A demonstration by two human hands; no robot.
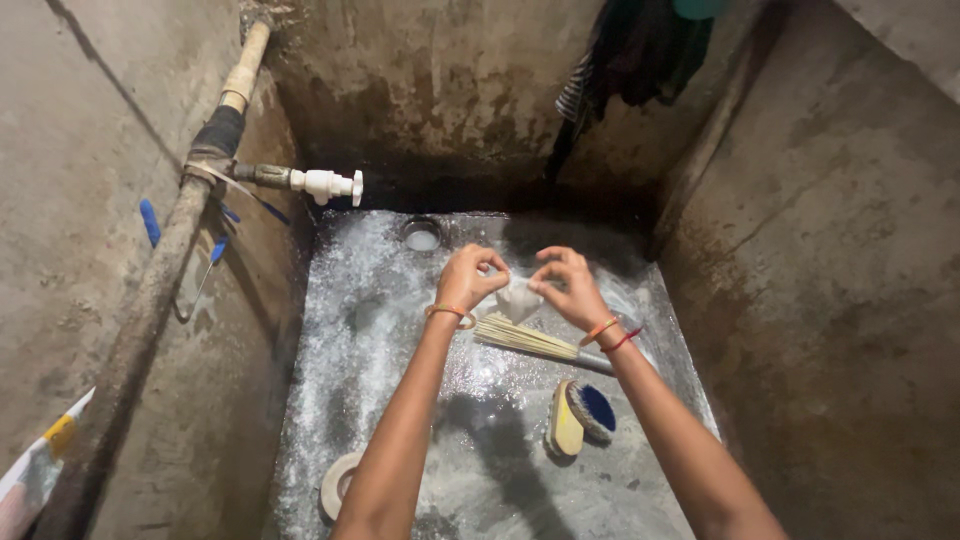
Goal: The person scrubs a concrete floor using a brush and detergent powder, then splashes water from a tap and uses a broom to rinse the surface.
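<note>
Left hand: I see my left hand (pixel 468 278) raised over the wet basin floor, fingers curled together and pinching the left edge of a small white packet (pixel 518 299).
Right hand: my right hand (pixel 572 288) mirrors it, fingertips bunched and clamped on the packet's right edge; coloured bangles sit on both wrists.
White packet: it hangs between my two hands, held above the floor, just over the bristle end of the stick broom. I cannot tell what is inside it.
Stick broom: a bundle of pale thin sticks (pixel 525 338) lies flat on the floor below my hands, its dark handle end running under my right forearm.
Scrub brushes: two brushes lie near my right forearm, a yellowish one (pixel 565 424) and, touching it, one with blue bristles (pixel 595 410).
Basin floor: the grey wet concrete floor (pixel 380 330) is speckled with white foam or powder, with a round drain hole (pixel 422 235) at the far end.
Tap: a white plastic tap (pixel 325 184) sticks out from a pipe (pixel 190 215) on the left wall.
Ring: a pale round ring (pixel 337 485) rests on the floor beside my left arm.
Cloth: dark cloth (pixel 640 50) hangs in the far right corner.
</note>
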